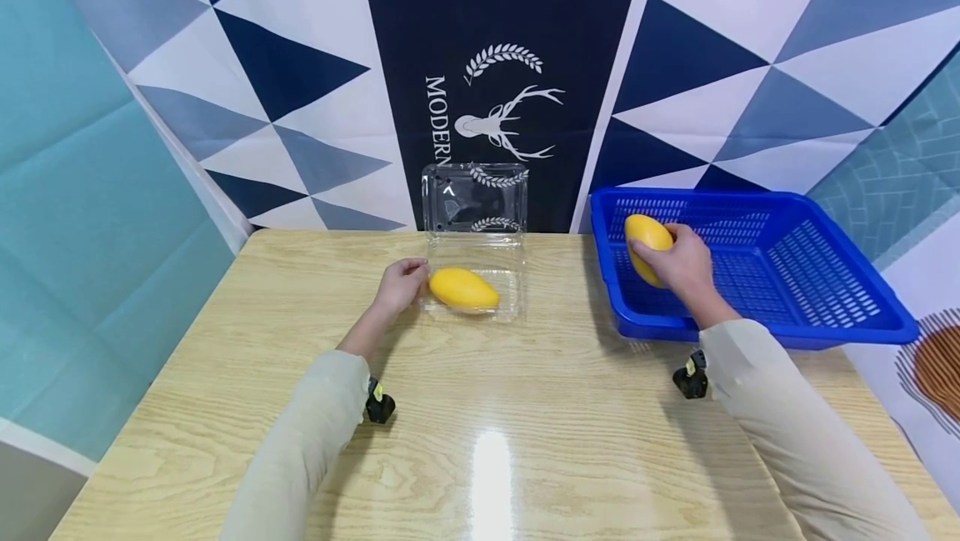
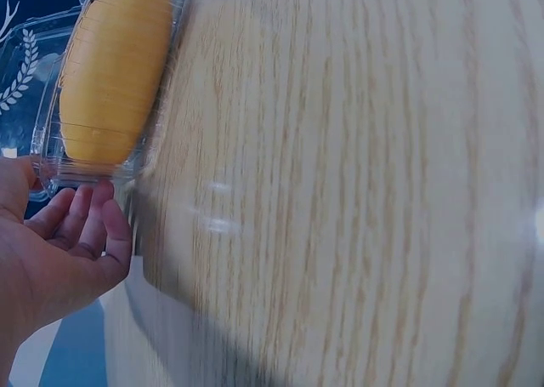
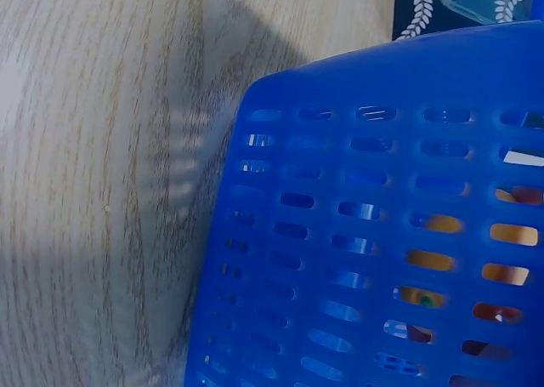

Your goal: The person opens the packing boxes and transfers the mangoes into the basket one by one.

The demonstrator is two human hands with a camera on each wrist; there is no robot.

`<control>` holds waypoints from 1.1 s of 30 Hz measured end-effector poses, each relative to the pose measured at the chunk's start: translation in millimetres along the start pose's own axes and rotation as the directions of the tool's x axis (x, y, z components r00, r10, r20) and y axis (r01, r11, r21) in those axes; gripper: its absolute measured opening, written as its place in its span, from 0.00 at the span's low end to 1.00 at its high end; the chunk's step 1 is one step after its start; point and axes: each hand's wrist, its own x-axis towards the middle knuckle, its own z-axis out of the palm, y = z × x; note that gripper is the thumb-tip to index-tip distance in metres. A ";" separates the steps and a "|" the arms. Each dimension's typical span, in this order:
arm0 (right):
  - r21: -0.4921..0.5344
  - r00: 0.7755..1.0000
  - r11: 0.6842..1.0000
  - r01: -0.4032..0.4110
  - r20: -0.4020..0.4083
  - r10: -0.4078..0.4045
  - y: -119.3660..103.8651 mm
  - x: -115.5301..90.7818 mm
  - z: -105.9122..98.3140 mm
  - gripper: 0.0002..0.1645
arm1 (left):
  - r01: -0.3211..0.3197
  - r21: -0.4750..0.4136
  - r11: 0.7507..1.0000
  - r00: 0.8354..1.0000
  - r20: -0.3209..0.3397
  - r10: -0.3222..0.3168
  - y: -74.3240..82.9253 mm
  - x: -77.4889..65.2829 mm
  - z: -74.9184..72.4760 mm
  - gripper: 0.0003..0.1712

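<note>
At its left edge, my left hand [image 1: 401,284] pinches a clear plastic clamshell box [image 1: 510,291], thumb on one side of the rim and curled fingers on the other. The lid [image 1: 476,201] of the box stands raised at the back. Inside lies a yellow mango [image 1: 463,288], which also shows large through the clear wall in the left wrist view. My right hand [image 1: 681,262] grips a second yellow mango [image 1: 647,242] over the left part of a blue plastic basket [image 1: 795,270]. In the right wrist view the basket wall [image 3: 331,191] hides that hand, with yellow showing through its slots.
Everything stands on a light wooden table [image 1: 450,408]. A patterned cloth backdrop [image 1: 315,107] rises right behind the box and the basket. The basket's right end reaches past the table's right edge.
</note>
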 end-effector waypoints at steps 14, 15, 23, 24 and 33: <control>-0.053 0.995 0.998 -0.046 0.090 0.051 1.1 4.4 2.0 0.52 | 0.003 0.008 1.000 1.000 0.000 -0.003 -0.2 1.4 -0.2 0.22; -0.062 0.994 0.997 -0.050 0.099 0.056 0.9 4.5 2.0 0.52 | 0.003 0.009 1.000 1.000 0.000 -0.003 -0.2 1.4 -0.2 0.22; -0.127 0.984 0.990 -0.056 0.164 0.077 1.6 4.3 2.5 0.54 | -0.005 0.008 1.000 1.000 0.002 0.005 0.4 1.4 -0.3 0.22; -0.132 0.983 0.990 -0.050 0.170 0.073 1.9 4.2 2.6 0.53 | -0.009 0.009 1.000 1.000 0.003 0.009 0.3 1.6 -0.3 0.22; -0.177 0.981 0.984 0.003 0.193 0.032 4.2 3.3 4.6 0.50 | -0.020 0.020 1.000 1.000 0.008 0.020 -1.8 2.2 0.0 0.22</control>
